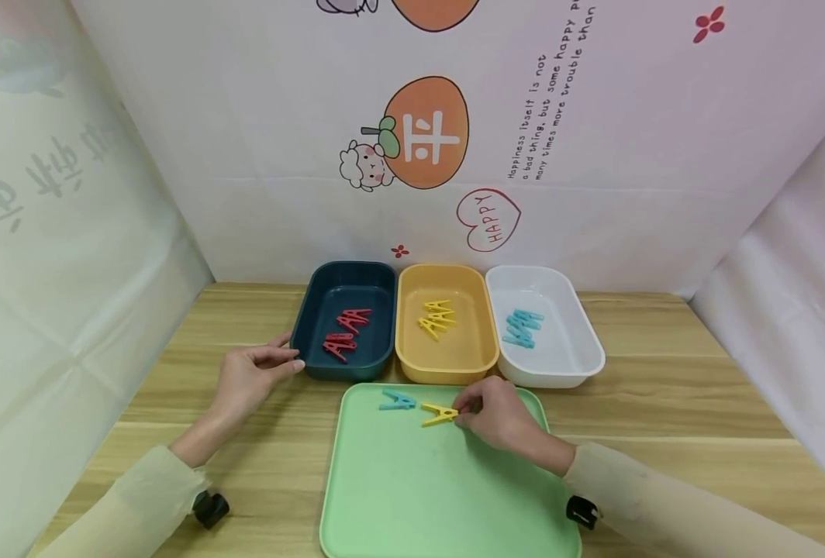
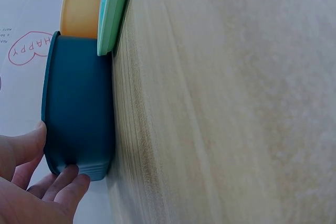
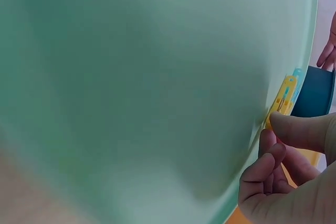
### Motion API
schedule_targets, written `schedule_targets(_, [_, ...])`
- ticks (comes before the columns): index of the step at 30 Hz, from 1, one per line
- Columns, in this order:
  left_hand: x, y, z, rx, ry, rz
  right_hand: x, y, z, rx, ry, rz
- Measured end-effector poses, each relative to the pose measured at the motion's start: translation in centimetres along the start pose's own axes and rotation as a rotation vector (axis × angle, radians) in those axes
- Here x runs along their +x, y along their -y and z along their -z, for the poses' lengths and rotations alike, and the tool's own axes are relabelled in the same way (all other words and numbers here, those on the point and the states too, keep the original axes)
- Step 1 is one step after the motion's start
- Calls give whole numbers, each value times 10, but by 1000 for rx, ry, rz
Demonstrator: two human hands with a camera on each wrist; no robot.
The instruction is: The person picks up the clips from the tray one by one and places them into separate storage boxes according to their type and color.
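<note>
My right hand [image 1: 492, 411] pinches the end of a yellow clothespin [image 1: 438, 415] low over the green tray [image 1: 447, 488]. In the right wrist view its thumb lies on the yellow clothespin [image 3: 283, 95]. A light blue clothespin [image 1: 398, 400] lies just left of it on the tray. At the near left corner of a dark teal bin [image 1: 343, 372], my left hand [image 1: 248, 380] holds the wall between thumb and fingers. The left wrist view has the thumb at the rim of the bin [image 2: 81, 93] and the fingers lower on its outer side.
Inside the teal bin are several red clothespins [image 1: 339, 345]. The yellow bin [image 1: 447, 372] beside it holds yellow clothespins [image 1: 436, 318], and the white bin [image 1: 559, 376] light blue ones [image 1: 522, 329]. All three bins stand side by side behind the tray on a wooden table [image 1: 678, 434].
</note>
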State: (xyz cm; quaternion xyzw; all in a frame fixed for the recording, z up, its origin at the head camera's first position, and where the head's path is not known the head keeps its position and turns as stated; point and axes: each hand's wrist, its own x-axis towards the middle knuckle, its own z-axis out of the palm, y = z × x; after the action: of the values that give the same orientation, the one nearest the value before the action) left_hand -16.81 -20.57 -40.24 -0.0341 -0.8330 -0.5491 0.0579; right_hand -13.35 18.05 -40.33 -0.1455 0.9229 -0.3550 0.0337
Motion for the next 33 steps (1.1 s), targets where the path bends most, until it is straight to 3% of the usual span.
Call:
schedule_targets(10, [0,-1,1,-5,3,3,-21,-12,15,-12,27,-58])
schedule_targets(25, [0,3,0,4,5,28,-24,-16,11,-36,-4,-22])
schedule_targets(33, [0,2,0,-1,4,14,-27,-18,16,25,4,-80])
